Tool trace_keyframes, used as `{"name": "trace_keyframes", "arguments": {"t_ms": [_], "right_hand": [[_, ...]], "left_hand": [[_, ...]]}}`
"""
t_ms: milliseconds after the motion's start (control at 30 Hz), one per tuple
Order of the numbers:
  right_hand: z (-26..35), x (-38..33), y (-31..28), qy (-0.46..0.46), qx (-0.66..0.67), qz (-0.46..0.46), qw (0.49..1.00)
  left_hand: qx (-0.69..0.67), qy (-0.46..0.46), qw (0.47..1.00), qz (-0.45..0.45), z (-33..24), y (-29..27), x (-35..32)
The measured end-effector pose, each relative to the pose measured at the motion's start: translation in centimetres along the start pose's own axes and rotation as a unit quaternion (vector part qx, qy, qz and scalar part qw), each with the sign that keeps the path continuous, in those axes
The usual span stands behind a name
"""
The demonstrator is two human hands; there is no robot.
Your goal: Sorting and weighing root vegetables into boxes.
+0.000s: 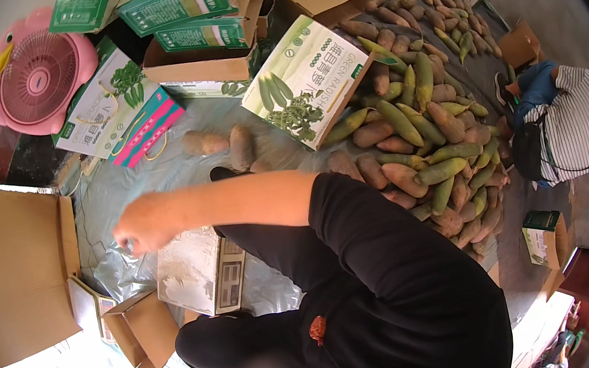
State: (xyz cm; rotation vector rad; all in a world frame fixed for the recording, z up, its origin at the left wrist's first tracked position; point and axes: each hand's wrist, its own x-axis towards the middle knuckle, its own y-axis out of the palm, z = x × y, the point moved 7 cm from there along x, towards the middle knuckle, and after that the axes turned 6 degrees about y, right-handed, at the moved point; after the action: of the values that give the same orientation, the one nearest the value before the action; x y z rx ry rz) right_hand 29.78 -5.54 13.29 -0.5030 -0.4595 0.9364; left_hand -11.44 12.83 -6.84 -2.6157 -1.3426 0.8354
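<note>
My black sleeve (397,282) is nearest, filling the lower middle. At far left stands an open brown box (9,274). My right hand (143,230) reaches left over the scale (202,270), fingers curled together, holding nothing I can see. My left hand is not visible. Right of it lies the radish pile (422,137), then a seated person (569,125).

Pink fan (34,73) far left of the radish pile (429,129), printed green cartons (303,82) between them, seated person in striped shirt (573,125) right of the pile
</note>
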Motion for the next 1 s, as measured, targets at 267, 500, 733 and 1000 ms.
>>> {"name": "trace_keyframes", "arguments": {"t_ms": [267,500,733,1000], "right_hand": [[-13.6,-16.6,-17.3,0.112,0.135,-0.498,0.850],[-37.1,-43.5,-9.5,0.371,0.428,-0.626,0.535],[-39.4,-47.5,1.7,0.542,0.492,-0.542,0.413],[-39.7,-37.7,1.8,0.390,0.655,-0.495,0.416]], "left_hand": [[-0.075,0.005,0.997,-0.021,2.6,-1.8,-3.0],[-0.091,-0.024,0.995,-0.021,2.3,-0.1,-5.3],[0.008,-0.020,0.993,-0.114,2.0,-5.1,-4.6],[0.021,0.036,0.982,-0.182,-4.1,-6.7,-8.8]]}}
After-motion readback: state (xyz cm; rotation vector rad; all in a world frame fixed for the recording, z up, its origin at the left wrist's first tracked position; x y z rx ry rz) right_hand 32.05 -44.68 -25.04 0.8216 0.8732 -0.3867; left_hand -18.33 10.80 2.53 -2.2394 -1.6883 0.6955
